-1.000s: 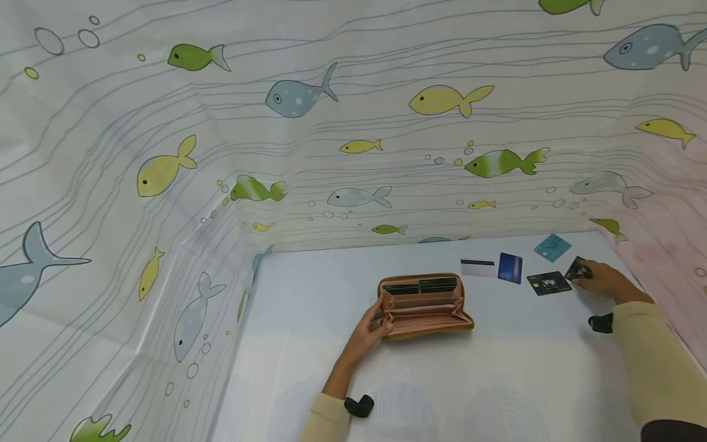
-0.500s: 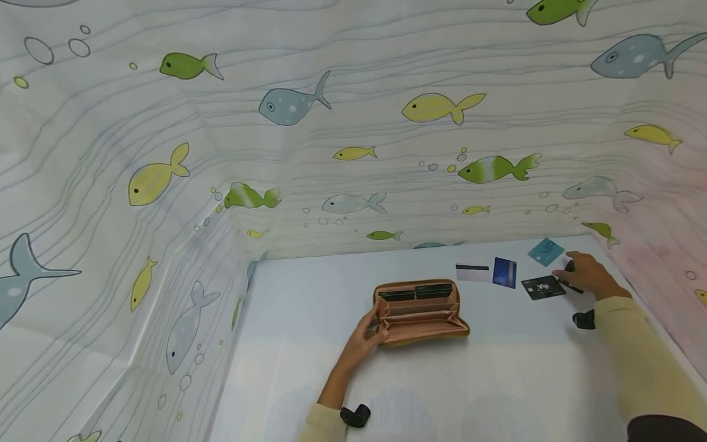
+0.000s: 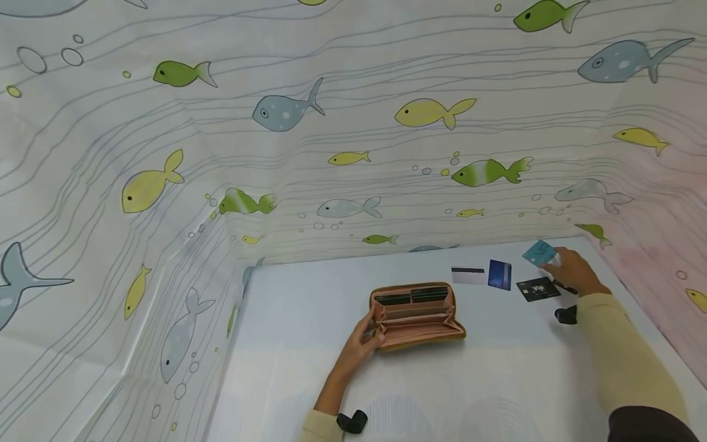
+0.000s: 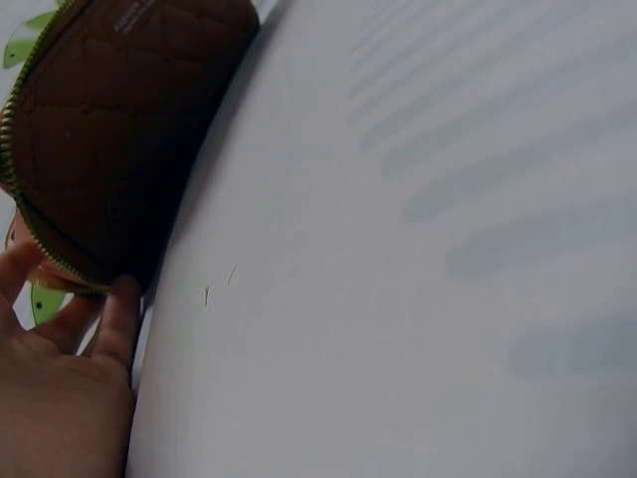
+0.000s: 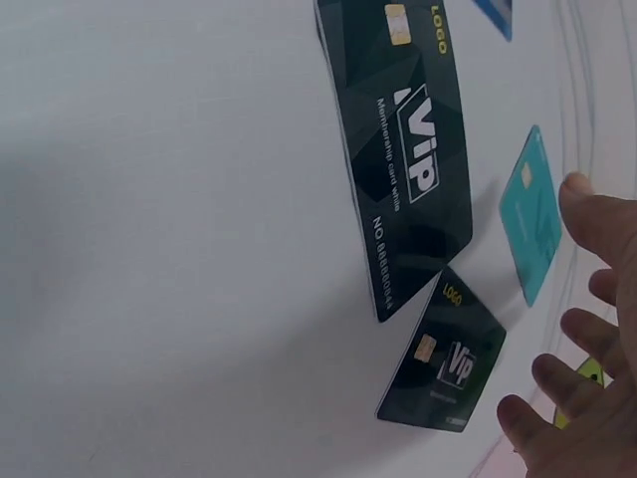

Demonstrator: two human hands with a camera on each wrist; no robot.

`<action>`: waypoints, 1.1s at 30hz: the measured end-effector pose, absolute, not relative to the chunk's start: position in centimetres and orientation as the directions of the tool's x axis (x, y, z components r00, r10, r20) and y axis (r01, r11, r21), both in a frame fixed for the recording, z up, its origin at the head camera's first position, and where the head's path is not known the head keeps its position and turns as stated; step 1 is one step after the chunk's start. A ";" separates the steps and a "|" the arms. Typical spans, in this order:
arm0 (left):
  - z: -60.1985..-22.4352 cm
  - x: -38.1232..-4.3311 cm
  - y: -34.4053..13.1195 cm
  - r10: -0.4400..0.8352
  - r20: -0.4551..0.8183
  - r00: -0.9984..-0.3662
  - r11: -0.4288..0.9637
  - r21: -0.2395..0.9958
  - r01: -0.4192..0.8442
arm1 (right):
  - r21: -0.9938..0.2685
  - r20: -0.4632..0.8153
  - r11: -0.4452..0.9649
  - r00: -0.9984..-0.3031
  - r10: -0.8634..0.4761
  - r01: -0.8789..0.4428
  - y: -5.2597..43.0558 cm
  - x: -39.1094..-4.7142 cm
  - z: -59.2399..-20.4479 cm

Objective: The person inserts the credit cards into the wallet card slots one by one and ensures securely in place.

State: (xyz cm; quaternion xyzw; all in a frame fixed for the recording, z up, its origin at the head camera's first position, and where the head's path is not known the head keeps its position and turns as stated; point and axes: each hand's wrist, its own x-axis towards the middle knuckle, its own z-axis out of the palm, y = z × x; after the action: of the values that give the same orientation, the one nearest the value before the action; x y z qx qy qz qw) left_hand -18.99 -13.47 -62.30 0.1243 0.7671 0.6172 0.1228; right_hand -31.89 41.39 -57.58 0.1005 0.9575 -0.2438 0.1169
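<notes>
A tan zip-around wallet (image 3: 417, 336) lies spread on the table, dark cards in its upper slots. My left hand (image 3: 353, 350) grips its left end, thumb in front; the left wrist view shows the brown quilted outside (image 4: 100, 110) and brass zip. My right hand (image 3: 577, 273) is over the card group, fingertips right at the corner of a teal card (image 3: 538, 252). In the right wrist view its fingers are spread and hold nothing. Beneath it lies a black VIP card (image 5: 448, 368), its corner at another black VIP card (image 3: 538, 290).
Left of these lie a blue card (image 3: 499, 275) and a white card with a dark stripe (image 3: 467, 276). A fish-patterned sheet (image 3: 298, 172) rises behind and beside the white table (image 3: 298, 319).
My right hand has let go of the right-hand black card and moved up and left to the teal card. The left hand keeps its grip on the wallet; the head view has shifted slightly.
</notes>
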 end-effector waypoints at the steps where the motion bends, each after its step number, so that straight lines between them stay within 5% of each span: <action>1: -62.4 -19.0 -13.5 0.343 -0.037 -0.939 0.205 0.978 0.037 | -0.447 -0.270 0.859 -0.953 0.137 0.250 41.3 -32.1 -57.6; 15: -61.9 -18.4 -13.6 0.334 -0.034 -0.942 0.207 0.978 0.039 | -0.486 -0.272 0.842 -0.956 0.109 0.235 40.3 -32.9 -57.7; 26: -62.3 -18.3 -13.4 0.334 -0.058 -0.941 0.201 0.979 0.011 | -0.388 -0.390 0.907 -0.921 -0.004 0.161 39.9 -32.7 -58.4; 33: -62.2 -18.3 -13.5 0.330 -0.043 -0.943 0.192 0.981 0.023 | -0.328 -0.325 0.937 -0.946 0.004 0.117 39.0 -33.1 -58.7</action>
State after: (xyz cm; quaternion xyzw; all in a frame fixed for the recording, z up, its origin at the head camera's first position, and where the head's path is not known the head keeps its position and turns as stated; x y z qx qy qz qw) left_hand -18.34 -13.48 -62.22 0.1156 0.7622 0.6249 0.1229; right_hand -33.09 39.00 -58.74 0.0310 0.9708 -0.1742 0.1619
